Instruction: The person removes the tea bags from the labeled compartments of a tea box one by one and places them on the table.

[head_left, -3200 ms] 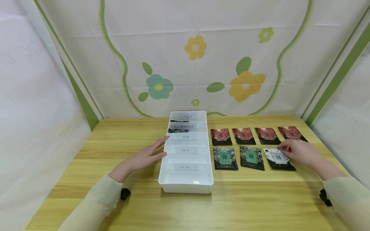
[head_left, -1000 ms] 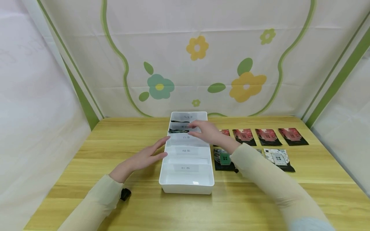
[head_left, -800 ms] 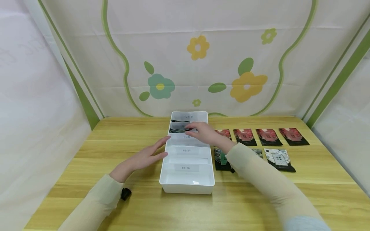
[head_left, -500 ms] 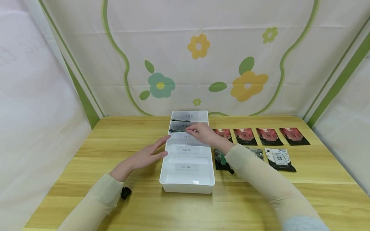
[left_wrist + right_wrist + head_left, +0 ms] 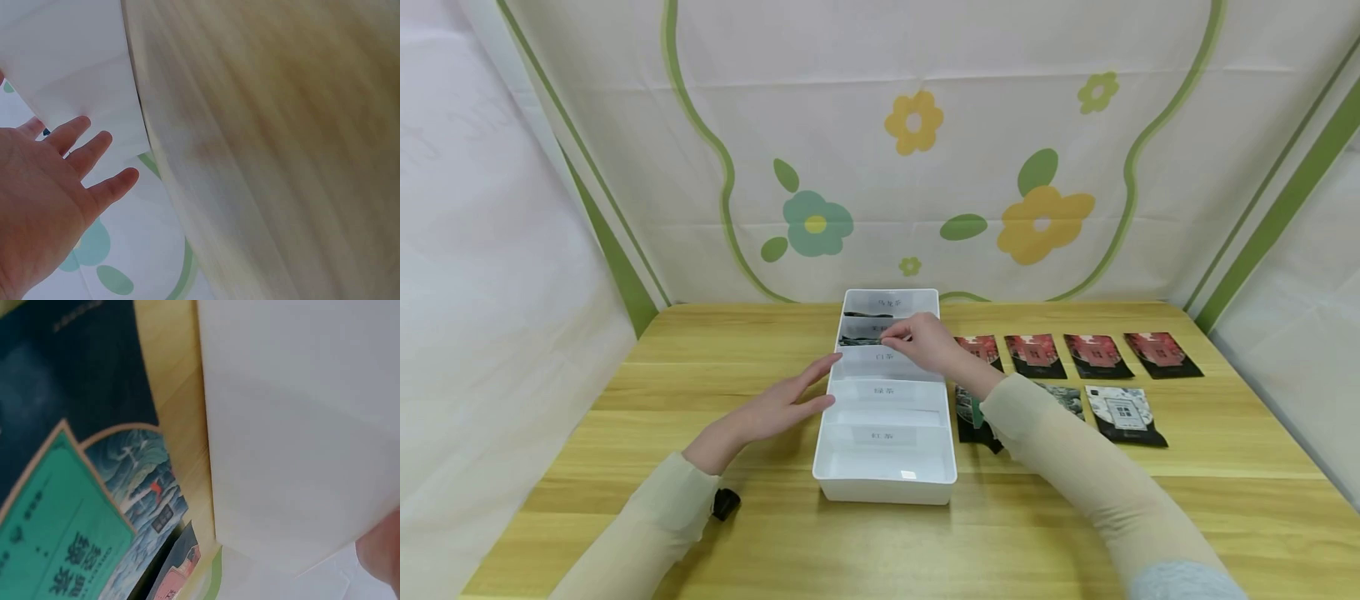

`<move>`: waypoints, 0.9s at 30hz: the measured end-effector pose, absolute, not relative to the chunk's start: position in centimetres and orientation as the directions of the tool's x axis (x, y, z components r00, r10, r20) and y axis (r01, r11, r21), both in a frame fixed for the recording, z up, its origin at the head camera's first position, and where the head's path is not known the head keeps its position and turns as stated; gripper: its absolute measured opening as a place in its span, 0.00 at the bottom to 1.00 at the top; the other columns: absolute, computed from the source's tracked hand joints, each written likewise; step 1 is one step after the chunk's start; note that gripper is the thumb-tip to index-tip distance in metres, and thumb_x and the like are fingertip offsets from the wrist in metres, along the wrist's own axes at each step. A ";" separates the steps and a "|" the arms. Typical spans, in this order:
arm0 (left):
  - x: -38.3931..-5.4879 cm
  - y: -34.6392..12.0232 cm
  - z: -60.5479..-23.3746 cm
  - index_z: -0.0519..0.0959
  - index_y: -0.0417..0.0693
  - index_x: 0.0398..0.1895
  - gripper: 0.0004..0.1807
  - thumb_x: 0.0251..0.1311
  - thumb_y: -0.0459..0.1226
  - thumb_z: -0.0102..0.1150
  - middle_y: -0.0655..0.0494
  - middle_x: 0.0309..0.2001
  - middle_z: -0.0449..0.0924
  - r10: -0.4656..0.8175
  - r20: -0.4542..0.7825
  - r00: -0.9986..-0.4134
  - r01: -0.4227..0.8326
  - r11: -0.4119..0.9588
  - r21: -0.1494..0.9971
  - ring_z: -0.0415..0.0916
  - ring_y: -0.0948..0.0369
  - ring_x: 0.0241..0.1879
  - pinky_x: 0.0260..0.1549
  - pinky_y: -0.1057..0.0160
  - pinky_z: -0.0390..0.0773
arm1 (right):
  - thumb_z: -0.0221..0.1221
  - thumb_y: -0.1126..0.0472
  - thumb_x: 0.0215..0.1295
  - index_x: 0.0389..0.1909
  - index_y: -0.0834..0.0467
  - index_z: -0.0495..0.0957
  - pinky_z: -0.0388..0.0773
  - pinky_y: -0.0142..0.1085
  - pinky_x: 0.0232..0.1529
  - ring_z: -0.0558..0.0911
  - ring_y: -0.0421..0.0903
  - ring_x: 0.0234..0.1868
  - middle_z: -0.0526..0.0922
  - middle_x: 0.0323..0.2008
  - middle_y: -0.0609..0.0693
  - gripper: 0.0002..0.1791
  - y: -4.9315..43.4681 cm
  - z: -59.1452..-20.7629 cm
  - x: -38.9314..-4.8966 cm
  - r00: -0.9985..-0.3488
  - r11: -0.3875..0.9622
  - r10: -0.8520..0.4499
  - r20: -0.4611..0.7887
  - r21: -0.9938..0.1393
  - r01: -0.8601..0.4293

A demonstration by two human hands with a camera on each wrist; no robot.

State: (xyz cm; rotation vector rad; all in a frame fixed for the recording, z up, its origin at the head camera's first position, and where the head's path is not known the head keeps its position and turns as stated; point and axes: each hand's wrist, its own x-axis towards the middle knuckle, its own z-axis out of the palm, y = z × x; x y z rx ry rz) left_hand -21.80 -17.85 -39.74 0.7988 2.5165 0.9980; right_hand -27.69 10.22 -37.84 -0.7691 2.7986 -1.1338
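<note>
My left hand (image 5: 778,408), fingers spread, has its fingertips at the left wall of a long white divided box (image 5: 887,492). In the left wrist view, the straight fingers (image 5: 94,150) stand by the box's white side. My right hand (image 5: 925,343) reaches over the box's right wall. Its thumb and forefinger pinch the right end of a dark tea sachet (image 5: 859,341) standing on edge in the second compartment from the back. Another dark sachet (image 5: 868,315) stands in the rearmost compartment. In the right wrist view, only a fingertip (image 5: 381,550) shows beyond the white wall.
Right of the box, several red-and-black tea sachets (image 5: 1097,357) lie in a row. Nearer lie a white-and-black sachet (image 5: 1126,417) and green-labelled sachets (image 5: 69,531), partly covered by my right sleeve. Paper labels mark the compartments. A flowered cloth (image 5: 700,250) hangs behind the table (image 5: 700,342).
My right hand has moved left from the white-and-black sachet to the box, and its thumb and forefinger have come together at the sachet's end. The left hand has stayed put.
</note>
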 end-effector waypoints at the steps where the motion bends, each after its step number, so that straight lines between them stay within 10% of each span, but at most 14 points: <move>1: -21.8 -17.8 -39.7 0.45 0.73 0.77 0.37 0.69 0.58 0.47 0.55 0.75 0.50 0.603 -0.085 -0.793 0.380 0.599 0.705 0.52 0.50 0.71 0.64 0.40 0.55 | 0.61 0.60 0.68 0.43 0.58 0.87 0.79 0.35 0.37 0.83 0.44 0.39 0.86 0.42 0.50 0.09 10.2 -37.8 -27.7 -0.883 0.613 -0.443 0.156 -0.665 -0.426; 27: -21.8 -17.9 -39.8 0.44 0.74 0.77 0.38 0.69 0.59 0.46 0.56 0.76 0.48 0.600 -0.091 -0.795 0.369 0.598 0.712 0.51 0.50 0.72 0.64 0.38 0.54 | 0.62 0.59 0.67 0.44 0.57 0.87 0.80 0.37 0.39 0.83 0.43 0.40 0.86 0.43 0.50 0.10 10.6 -37.7 -27.4 -0.931 0.496 -0.341 0.129 -0.817 -0.295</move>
